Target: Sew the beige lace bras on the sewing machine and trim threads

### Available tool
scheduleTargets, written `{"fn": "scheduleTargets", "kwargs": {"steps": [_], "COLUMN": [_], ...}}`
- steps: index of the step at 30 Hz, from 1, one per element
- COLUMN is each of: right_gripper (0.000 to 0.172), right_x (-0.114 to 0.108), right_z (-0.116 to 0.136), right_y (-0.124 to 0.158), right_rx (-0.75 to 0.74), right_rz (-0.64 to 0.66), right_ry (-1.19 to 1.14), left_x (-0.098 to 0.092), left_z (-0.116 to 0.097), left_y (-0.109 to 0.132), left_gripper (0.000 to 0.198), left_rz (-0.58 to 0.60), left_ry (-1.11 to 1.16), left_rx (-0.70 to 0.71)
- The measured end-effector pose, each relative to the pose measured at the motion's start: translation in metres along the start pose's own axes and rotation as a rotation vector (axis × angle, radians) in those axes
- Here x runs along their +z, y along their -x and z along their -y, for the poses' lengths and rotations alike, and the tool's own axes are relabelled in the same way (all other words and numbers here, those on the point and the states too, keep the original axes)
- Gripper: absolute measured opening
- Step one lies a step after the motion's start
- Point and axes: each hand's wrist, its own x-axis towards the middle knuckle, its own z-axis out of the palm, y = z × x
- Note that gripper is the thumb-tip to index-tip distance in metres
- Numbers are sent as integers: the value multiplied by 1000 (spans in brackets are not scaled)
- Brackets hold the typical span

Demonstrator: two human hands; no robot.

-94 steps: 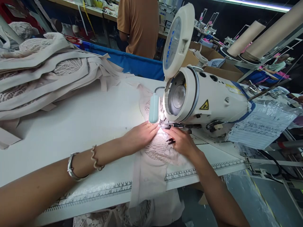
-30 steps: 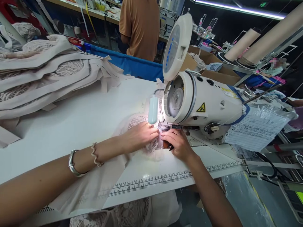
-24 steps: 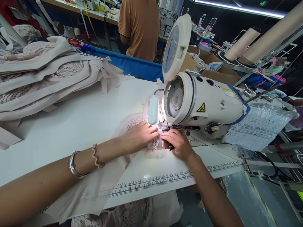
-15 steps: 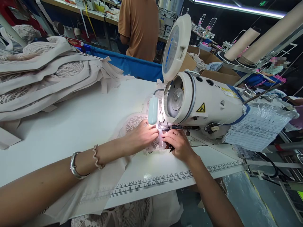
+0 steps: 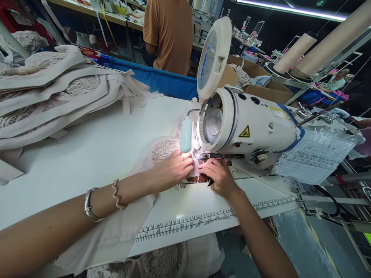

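Pale pink lace fabric [image 5: 164,150] lies under the needle area of a white sewing machine [image 5: 257,119], its sheer part trailing toward the front edge beneath my left forearm. My left hand [image 5: 176,168] is closed on the fabric just left of the needle, fingers bunched together. On the other side, my right hand [image 5: 218,177] has its fingertips pinched at the fabric's edge by the presser foot. A dark pointed tip [image 5: 210,182] shows under the right palm; its kind is unclear. A small light-blue lamp [image 5: 186,135] shines onto the stitching spot. Needle and seam are mostly hidden by glare and fingers.
A heap of lace pieces [image 5: 72,88] covers the table's left back. A printed ruler [image 5: 203,221] runs along the front edge, with more lace [image 5: 162,260] below it. A handwritten sheet [image 5: 314,154] hangs at right. A person in a brown shirt [image 5: 171,34] is behind.
The lace between my hands has moved away from me, beneath the machine, and reddish-brown surface shows where it lay. My hands stay nearly in place.
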Motion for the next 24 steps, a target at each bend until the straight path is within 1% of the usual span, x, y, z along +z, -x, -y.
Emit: {"fn": "scheduleTargets", "kwargs": {"steps": [3,5,8,11,13,17,20,24], "right_gripper": [22,22,24,25,25,26,33,45], "right_x": [-1,-2,-2,-1,0,1,1,1], "right_z": [0,-1,-2,-2,-3,-3,-4,-6], "right_y": [1,2,3,3,3,3,3,4], "right_rx": [17,25,18,8,11,20,28,63], "right_rz": [27,40,24,5,2,-2,5,67], "right_ry": [-14,-25,-45,-50,-45,-8,3,-10], "left_x": [2,3,4,6,8,6,2,-1], "left_z": [-2,-2,-1,0,2,5,7,11], "left_y": [-2,-1,1,4,4,3,2,0], "left_gripper": [32,31,33,44,48,42,39,39], "left_rz": [59,61,63,41,24,26,27,22], "left_ry": [-20,-45,-62,-69,-76,-85,-78,-26], "left_rx": [109,127,83,47,35,7,-9,-40]}}
